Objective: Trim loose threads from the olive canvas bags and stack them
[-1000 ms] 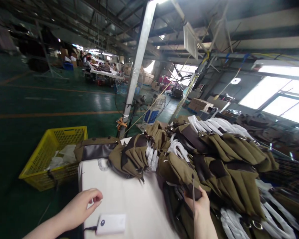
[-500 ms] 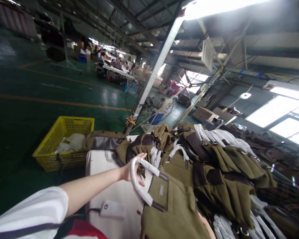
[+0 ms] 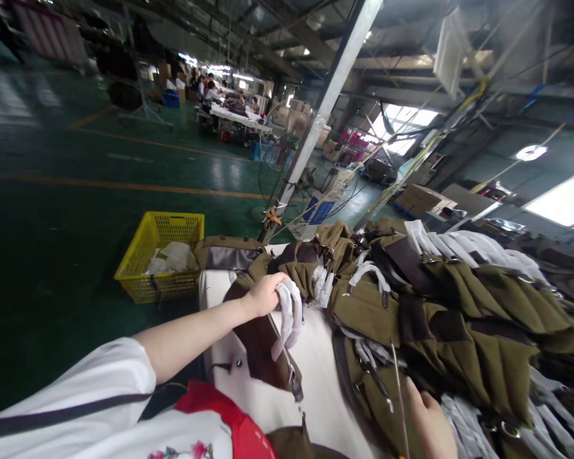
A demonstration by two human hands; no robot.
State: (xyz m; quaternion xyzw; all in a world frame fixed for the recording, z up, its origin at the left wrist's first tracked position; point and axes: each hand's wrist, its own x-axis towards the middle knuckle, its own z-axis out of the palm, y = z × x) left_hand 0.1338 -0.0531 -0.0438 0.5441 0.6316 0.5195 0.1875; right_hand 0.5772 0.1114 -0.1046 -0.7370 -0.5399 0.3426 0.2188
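Observation:
My left hand [image 3: 268, 294] is closed around the white-wrapped handles [image 3: 289, 319] of a bag. That bag is turned edge-on, so its dark brown panel [image 3: 263, 347] and a strap with a metal clip [image 3: 295, 382] show over the white tabletop [image 3: 316, 363]. At the lower right, my right hand [image 3: 430, 421] is beside an olive bag [image 3: 380, 389], its visible fingers apart and nothing seen between them. A thin tan rod or cord [image 3: 398, 389] runs close to its left; whether they touch I cannot tell.
Olive bags with white-wrapped handles [image 3: 459, 325] are heaped along the right. A yellow crate [image 3: 172, 220] with pale material inside stands beyond the table's left end. A slanting metal post [image 3: 310, 140] and a fan [image 3: 339, 188] are behind. People work at a far table [image 3: 239, 115].
The bag at my left hand has swung from front-facing to edge-on, its dark panel now showing. My right hand, formerly mostly hidden behind it, is now visible apart from it. The view has shifted left.

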